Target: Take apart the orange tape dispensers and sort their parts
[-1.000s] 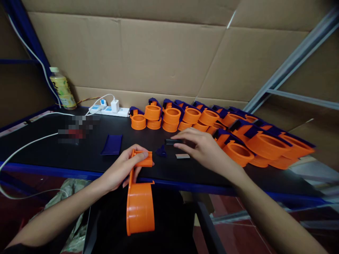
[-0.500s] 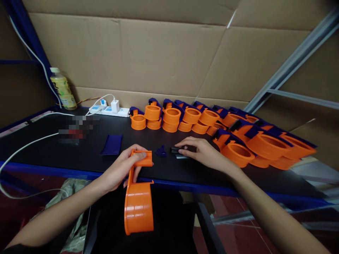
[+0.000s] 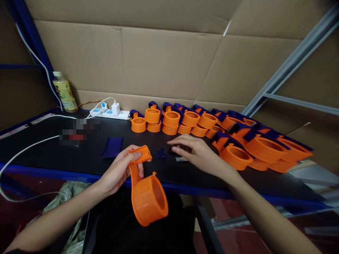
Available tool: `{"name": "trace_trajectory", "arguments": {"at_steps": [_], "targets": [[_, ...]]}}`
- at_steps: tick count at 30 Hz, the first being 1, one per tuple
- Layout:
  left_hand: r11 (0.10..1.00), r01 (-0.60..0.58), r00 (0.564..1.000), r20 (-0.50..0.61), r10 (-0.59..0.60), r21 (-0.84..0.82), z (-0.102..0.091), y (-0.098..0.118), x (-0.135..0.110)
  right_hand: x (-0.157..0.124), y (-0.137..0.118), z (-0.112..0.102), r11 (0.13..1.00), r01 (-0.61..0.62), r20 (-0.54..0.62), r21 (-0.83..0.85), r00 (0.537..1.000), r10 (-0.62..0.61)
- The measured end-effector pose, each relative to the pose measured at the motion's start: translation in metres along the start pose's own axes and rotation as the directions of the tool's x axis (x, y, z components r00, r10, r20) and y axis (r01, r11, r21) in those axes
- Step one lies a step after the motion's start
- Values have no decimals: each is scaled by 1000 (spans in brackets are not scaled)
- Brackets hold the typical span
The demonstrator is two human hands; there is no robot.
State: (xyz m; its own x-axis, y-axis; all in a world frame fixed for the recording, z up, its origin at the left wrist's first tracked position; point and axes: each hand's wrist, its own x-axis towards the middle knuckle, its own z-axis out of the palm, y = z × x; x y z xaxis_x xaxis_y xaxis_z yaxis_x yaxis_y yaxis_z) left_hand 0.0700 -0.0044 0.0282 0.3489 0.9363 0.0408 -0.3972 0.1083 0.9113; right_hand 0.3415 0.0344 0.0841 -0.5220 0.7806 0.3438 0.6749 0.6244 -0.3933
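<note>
My left hand [image 3: 123,165] is closed on the flat end of an orange plastic tape dispenser body [image 3: 149,201], with its thumb pressed on top. The ring of the body hangs tilted past the table's front edge. My right hand [image 3: 194,150] is over the table with thumb and fingers apart. Partly hidden beneath its fingertips is a small black piece [image 3: 172,151], beside a pale strip [image 3: 181,159]. Between the hands lies a small dark blue plastic part [image 3: 160,153]. A flat blue plate [image 3: 112,147] rests left of my left hand.
Rows of orange-and-blue tape dispensers [image 3: 171,119] are stacked along the back and right of the black table [image 3: 90,155]. A power strip [image 3: 122,114] with white cables and a yellow-labelled bottle [image 3: 65,92] stand back left. Cardboard [image 3: 169,63] walls the rear.
My left hand has turned the dispenser body, so its ring opening now faces right and upward. My right hand has shifted slightly left, and its fingers have come off the black piece.
</note>
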Motion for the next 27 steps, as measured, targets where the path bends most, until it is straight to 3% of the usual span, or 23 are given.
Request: {"name": "trace_trajectory", "arguments": {"at_steps": [7,11,14,17,23,27], "targets": [[977,-68,989,-144,39,-204,-2,-7,-4,-28,-80,3,992,53,218,119,973,-78],[938,-148,978,-186,92,-314,3,-5,-6,-18,-98,-3,993,87,195,78,976,-101],[914,-246,964,-178,197,-322,6,-5,-6,23,-92,-9,987,162,112,11,980,-162],[951,-227,971,-123,204,-209,4,-9,-5,88,-77,-2,967,223,63,-119,974,-217],[985,-172,985,26,171,15,-4,-17,-7,221,-57,62,902,336,330,-271,913,-240],[983,-161,985,75,155,83,-5,-15,-8,259,-46,94,899,311,365,-310,912,-190]]}}
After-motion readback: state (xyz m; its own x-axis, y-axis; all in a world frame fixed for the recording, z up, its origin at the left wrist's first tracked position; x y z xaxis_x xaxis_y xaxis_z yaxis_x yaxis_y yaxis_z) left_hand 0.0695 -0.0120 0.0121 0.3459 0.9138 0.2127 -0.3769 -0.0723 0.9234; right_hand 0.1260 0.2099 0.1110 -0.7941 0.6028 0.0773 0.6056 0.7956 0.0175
